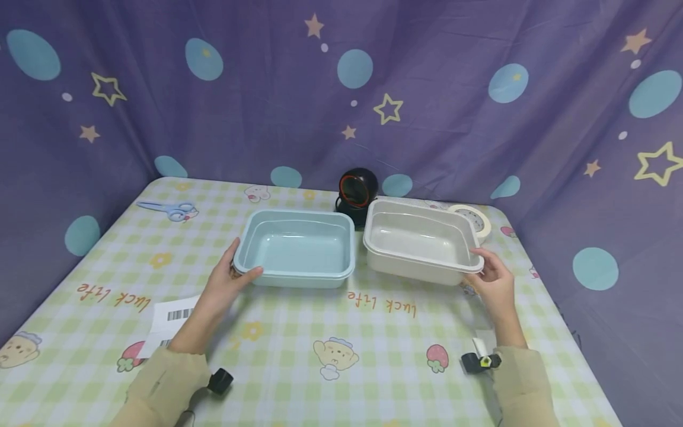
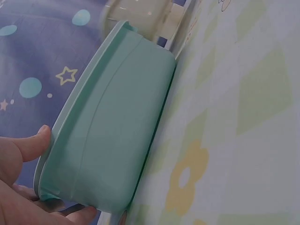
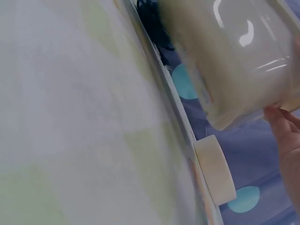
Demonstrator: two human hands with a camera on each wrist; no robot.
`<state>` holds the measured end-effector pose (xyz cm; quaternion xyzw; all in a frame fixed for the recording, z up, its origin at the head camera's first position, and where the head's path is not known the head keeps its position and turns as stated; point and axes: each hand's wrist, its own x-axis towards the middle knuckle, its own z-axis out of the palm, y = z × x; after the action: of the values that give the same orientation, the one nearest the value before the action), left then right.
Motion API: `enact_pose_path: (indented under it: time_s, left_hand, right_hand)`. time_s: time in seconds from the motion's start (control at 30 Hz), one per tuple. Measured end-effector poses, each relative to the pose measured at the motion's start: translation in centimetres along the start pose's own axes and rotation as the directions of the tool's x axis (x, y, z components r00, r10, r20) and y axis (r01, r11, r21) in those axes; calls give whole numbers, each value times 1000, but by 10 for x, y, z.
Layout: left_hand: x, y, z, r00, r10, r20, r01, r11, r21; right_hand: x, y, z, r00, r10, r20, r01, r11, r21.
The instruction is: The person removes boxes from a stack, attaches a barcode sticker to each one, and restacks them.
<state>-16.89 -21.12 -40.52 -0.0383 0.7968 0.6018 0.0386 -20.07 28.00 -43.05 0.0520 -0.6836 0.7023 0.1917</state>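
My left hand (image 1: 226, 281) grips the left end of a light blue plastic basin (image 1: 296, 252), thumb over the rim and fingers below it. In the left wrist view the basin (image 2: 108, 117) has its base close along the tabletop. My right hand (image 1: 493, 281) holds a cream plastic basin (image 1: 421, 237) by its right front corner. That basin (image 3: 234, 56) is raised above the table and a little tilted in the right wrist view, with fingers (image 3: 283, 126) at its edge. Both basins look hollow and bare inside.
Behind the basins stands a round black device (image 1: 357, 193) with an orange ring. A roll of tape (image 1: 477, 219) lies behind the cream basin. Blue scissors (image 1: 173, 209) rest at the back left, and a paper sheet with barcodes (image 1: 162, 320) lies beneath the left forearm on the checked tablecloth (image 1: 389, 367).
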Motion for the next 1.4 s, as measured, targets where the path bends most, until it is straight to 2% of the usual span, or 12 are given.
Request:
enact_pose_path:
  time_s: [0.17,0.4,0.57,0.77,1.0,1.4]
  left_hand:
    - [0,-1,-2,1000,5,5,-5,1000,22]
    - [0,0,-2,1000,-18,-6,18,998,62]
    - [0,0,-3,1000,-17,-3,17,998,68]
    - [0,-1,-3,1000,-11,2,10,998,64]
    - [2,0,-1,1000,-8,9,8,999,51]
    - [8,4,3,1000,-19,18,18,999,30]
  right_hand:
    - [-1,8,-5,996,46,79,-41,997,-70]
    - [-2,13,-12,986,112,127,-98,989,-110]
    - [-2,15,-21,964,172,203,-138,975,-172]
    - [-2,16,-32,935,192,298,-121,963,-241]
    - [-2,15,-38,907,192,375,-129,974,-186]
    - [2,16,-30,898,185,399,-115,974,-193]
